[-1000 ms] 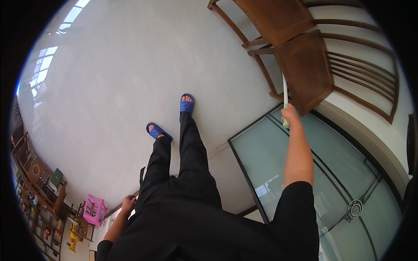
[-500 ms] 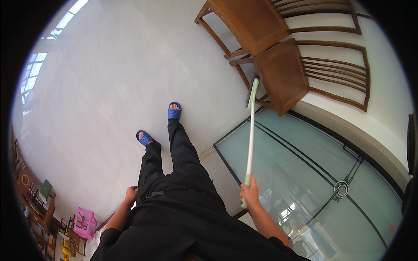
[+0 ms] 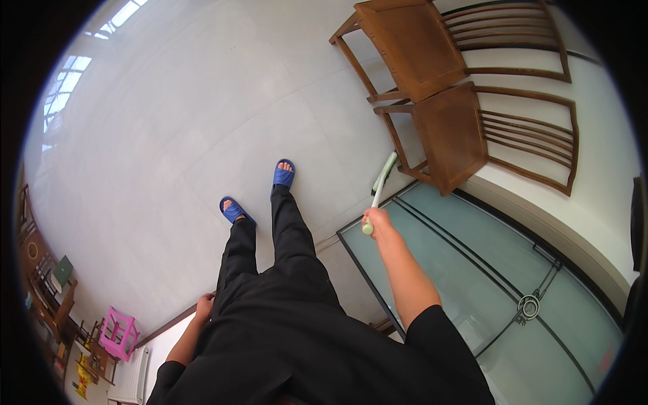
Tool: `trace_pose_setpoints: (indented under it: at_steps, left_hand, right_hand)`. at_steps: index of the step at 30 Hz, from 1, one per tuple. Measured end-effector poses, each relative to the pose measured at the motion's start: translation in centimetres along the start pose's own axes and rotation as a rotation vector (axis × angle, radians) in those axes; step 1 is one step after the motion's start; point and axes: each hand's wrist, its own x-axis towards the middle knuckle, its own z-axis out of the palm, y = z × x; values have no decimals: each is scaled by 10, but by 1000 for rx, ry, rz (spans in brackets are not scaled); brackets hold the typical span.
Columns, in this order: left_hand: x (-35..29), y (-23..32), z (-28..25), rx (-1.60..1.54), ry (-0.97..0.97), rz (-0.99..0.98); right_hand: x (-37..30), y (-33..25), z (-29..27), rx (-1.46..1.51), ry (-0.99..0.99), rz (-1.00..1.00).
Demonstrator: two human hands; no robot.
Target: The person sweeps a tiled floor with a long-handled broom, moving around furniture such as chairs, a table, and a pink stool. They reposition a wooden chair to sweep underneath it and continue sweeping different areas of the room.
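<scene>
My right hand (image 3: 378, 219) is wrapped round the pale green grip of a broom (image 3: 379, 192) with a white stick. The broom's green head with dark bristles is beside the front leg of the nearer wooden chair (image 3: 449, 138), by the corner of the glass-panelled surface; whether the bristles touch the floor I cannot tell. At my left thigh hangs my left hand (image 3: 204, 307), its fingers curled in against the black trousers. What it holds, if anything, is hidden.
A second wooden chair (image 3: 412, 50) adjoins the first along the right wall. Frosted glass with black framing (image 3: 432, 250) spans the lower right. Pale tiled floor (image 3: 202, 101) surrounds my blue slippers (image 3: 283, 174). At lower left are a pink stool (image 3: 119, 334) and wooden furniture (image 3: 47, 277).
My right hand has risen in the picture and the broom is foreshortened now. Its head has come from under the nearer chair's edge to beside the chair leg. My left hand stays by the thigh.
</scene>
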Motion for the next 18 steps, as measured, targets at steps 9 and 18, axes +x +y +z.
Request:
trace_pose_setpoints:
  at_steps: [9, 18]
  left_hand:
    - [-3, -37, 53, -316, 20, -76]
    - [43, -76, 55, -380, 77, 33]
  right_hand:
    - [-135, -8, 49, -395, -310, -248]
    - [-221, -13, 23, -579, -99, -525]
